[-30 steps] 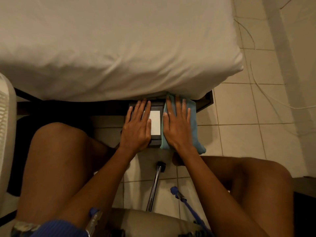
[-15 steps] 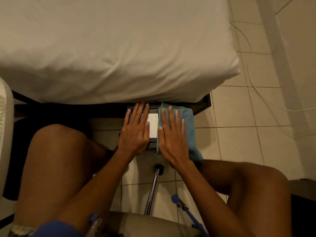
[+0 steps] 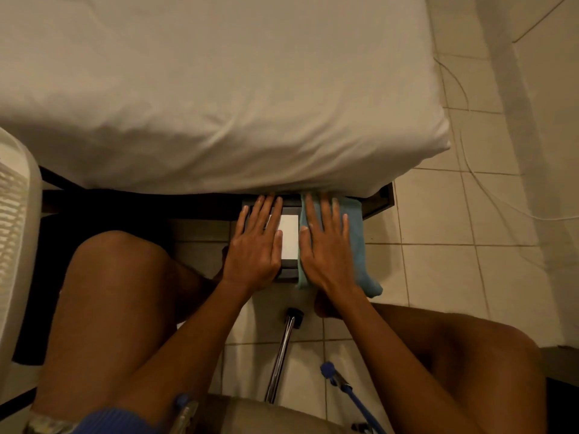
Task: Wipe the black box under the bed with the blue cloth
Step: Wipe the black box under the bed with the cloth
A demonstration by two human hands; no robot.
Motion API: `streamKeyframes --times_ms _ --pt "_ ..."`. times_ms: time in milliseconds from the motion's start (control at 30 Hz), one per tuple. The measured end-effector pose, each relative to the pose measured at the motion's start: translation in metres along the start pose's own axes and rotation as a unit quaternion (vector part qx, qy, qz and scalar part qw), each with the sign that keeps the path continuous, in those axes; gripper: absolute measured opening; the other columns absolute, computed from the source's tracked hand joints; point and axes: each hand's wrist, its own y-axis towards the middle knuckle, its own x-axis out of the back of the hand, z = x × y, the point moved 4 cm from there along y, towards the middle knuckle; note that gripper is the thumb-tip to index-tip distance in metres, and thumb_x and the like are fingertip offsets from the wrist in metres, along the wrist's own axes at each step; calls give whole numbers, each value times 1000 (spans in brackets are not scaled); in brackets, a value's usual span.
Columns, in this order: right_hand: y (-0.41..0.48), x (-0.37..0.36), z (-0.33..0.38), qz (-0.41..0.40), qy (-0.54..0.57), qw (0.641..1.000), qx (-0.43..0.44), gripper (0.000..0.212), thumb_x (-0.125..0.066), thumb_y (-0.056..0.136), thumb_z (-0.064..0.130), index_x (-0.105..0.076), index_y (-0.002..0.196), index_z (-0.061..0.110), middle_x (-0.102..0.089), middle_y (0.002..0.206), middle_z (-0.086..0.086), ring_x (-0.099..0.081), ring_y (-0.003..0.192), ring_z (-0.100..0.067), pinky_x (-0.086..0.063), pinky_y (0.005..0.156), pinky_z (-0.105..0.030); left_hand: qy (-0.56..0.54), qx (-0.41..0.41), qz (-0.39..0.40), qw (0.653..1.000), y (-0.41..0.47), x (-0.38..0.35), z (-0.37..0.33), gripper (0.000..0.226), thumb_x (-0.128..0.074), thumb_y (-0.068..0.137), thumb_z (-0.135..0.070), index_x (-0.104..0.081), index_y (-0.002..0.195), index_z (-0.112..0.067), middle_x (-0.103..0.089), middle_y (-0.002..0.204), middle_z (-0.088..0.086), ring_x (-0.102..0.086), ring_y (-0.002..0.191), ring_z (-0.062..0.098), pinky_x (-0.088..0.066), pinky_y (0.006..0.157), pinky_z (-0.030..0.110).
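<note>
Beneath the bed [image 3: 219,104], the right hand [image 3: 326,255] has pushed the blue cloth [image 3: 355,242] forward again over the black box [image 3: 286,272] under flat fingers [image 3: 313,214], with the left hand [image 3: 255,249] beside them, also flat, steadying the box, so the wiping is likely mid-stroke.

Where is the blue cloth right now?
Head view: the blue cloth lies over the right side of the black box at the edge of the bed, flat under the right hand, beside the white label.

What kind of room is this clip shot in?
Most likely a bedroom: a mattress in a white sheet fills the view, over a pale tiled floor, with a black box tucked under its edge.
</note>
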Motion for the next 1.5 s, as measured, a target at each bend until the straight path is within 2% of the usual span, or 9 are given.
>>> streamKeyframes --times_ms 267,400,733,867,1000,1133,1300,1433,1500 --pt "-23 -9 -1 14 -9 999 47 61 -21 104 42 2 159 31 9 168 1 13 153 -16 4 125 -46 1 0 2 1000 1 -1 1 60 -19 104 -36 -9 160 -18 -10 169 3 -2 156 13 -4 127 40" --pt "4 -1 1 -13 3 1000 -1 60 -24 105 38 0 159 32 -1 168 -3 8 154 -16 0 125 -47 7 -2 -1 1000 2 -2 1 61 -21 104 -36 -7 161 -18 -7 169 2 0 156 11 1 127 38" --pt "-8 -5 6 -11 2 1000 13 61 -25 103 40 -3 159 32 5 168 0 11 154 -17 4 125 -44 -12 6 -9 1000 2 -1 1 60 -21 104 -35 -10 160 -18 -9 169 1 -2 156 11 0 127 38" --pt "-18 -7 5 5 -15 997 70 61 -26 103 41 -6 159 31 6 168 1 10 154 -18 3 125 -46 -12 4 -8 1000 1 -1 1 59 -19 104 -35 -11 160 -18 -9 169 1 -2 156 11 -3 127 39" --pt "-3 -5 8 -10 7 1000 8 61 -29 103 38 -4 159 34 4 168 1 10 154 -16 3 125 -45 -11 24 -28 999 -1 0 2 60 -21 103 -34 -13 160 -16 -13 168 3 -4 156 13 -3 127 38" --pt "-23 -10 11 5 -19 997 80 61 -28 103 40 -6 159 32 6 168 0 10 154 -19 1 125 -48 -31 37 -34 998 -3 1 3 59 -22 103 -32 -17 159 -13 -19 166 6 -8 155 16 -6 127 38" --pt "-8 -9 11 -16 1 1000 13 62 -30 101 38 -6 159 35 3 168 2 9 154 -17 3 125 -45 -30 37 -42 998 -1 0 4 59 -22 103 -32 -17 159 -13 -19 166 6 -10 155 16 -4 127 34" --pt "-11 -9 11 6 -21 994 109 57 -27 104 37 -10 159 32 4 168 2 9 154 -18 3 124 -46 -47 44 -45 997 -2 1 5 58 -23 104 -30 -16 159 -12 -19 166 8 -7 155 16 -1 127 31" --pt "-4 -9 10 -8 -12 997 77 57 -29 105 34 -10 159 32 1 168 3 7 154 -17 1 125 -47 -49 50 -48 996 -1 1 6 58 -21 104 -30 -17 158 -10 -19 166 9 -6 155 16 1 127 29"
